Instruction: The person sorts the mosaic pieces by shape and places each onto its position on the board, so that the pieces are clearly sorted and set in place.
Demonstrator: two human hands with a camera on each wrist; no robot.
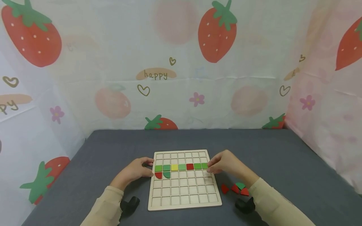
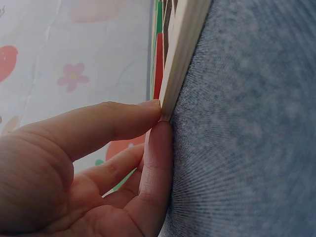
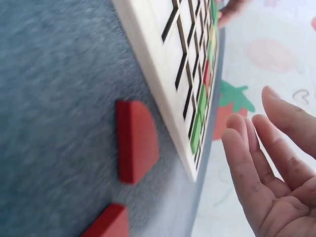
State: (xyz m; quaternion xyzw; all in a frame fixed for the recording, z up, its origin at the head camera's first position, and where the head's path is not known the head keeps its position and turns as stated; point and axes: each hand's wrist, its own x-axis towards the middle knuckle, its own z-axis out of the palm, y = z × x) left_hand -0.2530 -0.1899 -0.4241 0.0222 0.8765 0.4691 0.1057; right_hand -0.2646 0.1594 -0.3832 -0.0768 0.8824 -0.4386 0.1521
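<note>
A pale wooden grid board (image 1: 185, 201) lies on the dark grey cloth. One row holds green, yellow and red squares; below it at the left sit a red quarter-round piece (image 1: 158, 175) and a green one (image 1: 167, 174). At the board's left edge, my left hand (image 1: 135, 169) pinches the rim between thumb and finger, as the left wrist view shows. My right hand (image 1: 225, 161) hovers by the right edge, near the end green square (image 3: 196, 134). Its fingers are loosely bent and apart from the thumb, and nothing shows between them in the right wrist view.
To the right of the board, loose red pieces (image 1: 224, 188) and a green piece (image 1: 240, 185) lie on the cloth, close below my right wrist. A black strap end (image 1: 130, 205) hangs by the left sleeve. Behind the table hangs a strawberry-print curtain (image 1: 181, 103).
</note>
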